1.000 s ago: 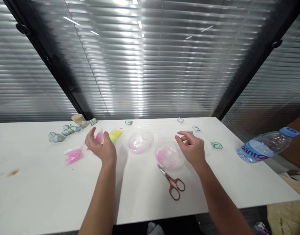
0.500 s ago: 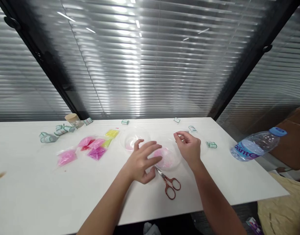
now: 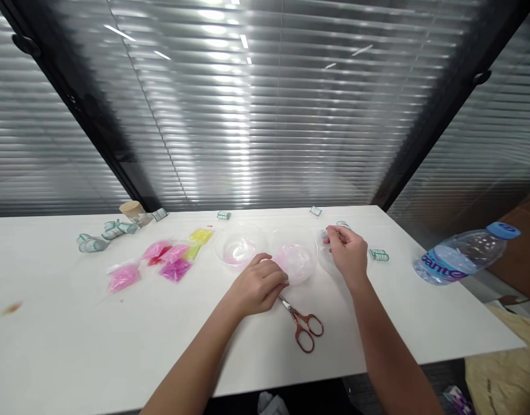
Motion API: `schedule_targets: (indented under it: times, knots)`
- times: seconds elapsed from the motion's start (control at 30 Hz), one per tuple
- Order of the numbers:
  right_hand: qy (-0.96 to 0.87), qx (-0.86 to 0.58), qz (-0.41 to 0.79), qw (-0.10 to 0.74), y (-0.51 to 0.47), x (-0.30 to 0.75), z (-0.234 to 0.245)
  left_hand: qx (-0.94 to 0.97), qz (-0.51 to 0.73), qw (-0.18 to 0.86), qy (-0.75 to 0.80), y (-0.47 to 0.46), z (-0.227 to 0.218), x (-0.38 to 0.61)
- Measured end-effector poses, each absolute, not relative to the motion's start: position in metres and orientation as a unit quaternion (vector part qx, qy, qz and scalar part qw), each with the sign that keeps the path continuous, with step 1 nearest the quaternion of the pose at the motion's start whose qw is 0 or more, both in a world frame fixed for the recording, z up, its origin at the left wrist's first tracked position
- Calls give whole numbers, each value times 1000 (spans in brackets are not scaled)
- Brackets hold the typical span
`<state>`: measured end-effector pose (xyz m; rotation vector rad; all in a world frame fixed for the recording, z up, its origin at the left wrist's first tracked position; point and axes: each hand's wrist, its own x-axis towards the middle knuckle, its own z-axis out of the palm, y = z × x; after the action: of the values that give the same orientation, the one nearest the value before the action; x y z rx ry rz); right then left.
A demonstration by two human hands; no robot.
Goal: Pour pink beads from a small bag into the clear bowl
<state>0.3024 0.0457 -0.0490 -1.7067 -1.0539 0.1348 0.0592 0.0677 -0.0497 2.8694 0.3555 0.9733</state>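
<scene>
My left hand (image 3: 257, 285) grips the near rim of a clear plastic bowl (image 3: 300, 259) with pink beads in it, fingers curled on the rim. My right hand (image 3: 347, 252) is closed at the edge of a third clear bowl (image 3: 326, 257) further right; what its fingertips pinch is too small to make out. Another clear bowl (image 3: 240, 249) with a few pink beads stands just left of the gripped one. Red-handled scissors (image 3: 303, 324) lie on the white table (image 3: 118, 340) below my left hand.
Small bags of pink, red and yellow beads (image 3: 172, 259) lie at left, one pink bag (image 3: 123, 276) apart. Several green-printed empty wrappers (image 3: 105, 233) and a cork-topped jar (image 3: 134, 210) sit at the back left. A water bottle (image 3: 461, 256) lies at the right edge.
My left hand left the bead bags, crossed right and took hold of the pink-bead bowl's rim, which has shifted a little away from me. My right hand moved back to the rightmost bowl.
</scene>
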Motion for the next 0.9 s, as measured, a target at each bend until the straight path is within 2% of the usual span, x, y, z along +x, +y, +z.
schedule_targets:
  times: [0.13,0.27,0.37,0.6,0.9]
  knots:
    - [-470,-709,56,523,48,309,-54,905,403,71,119,65,-55,63]
    - [-483,-739,84,462,47,307,-53,800,535,187,199,68,-60,63]
    - [-484,-761,101,420,46,304,-51,726,591,228,268,73,-59,59]
    - [-505,-759,107,396,46,303,-54,599,663,276,354,82,-48,48]
    - [-515,-759,129,378,45,301,-55,451,719,395,351,93,-46,45]
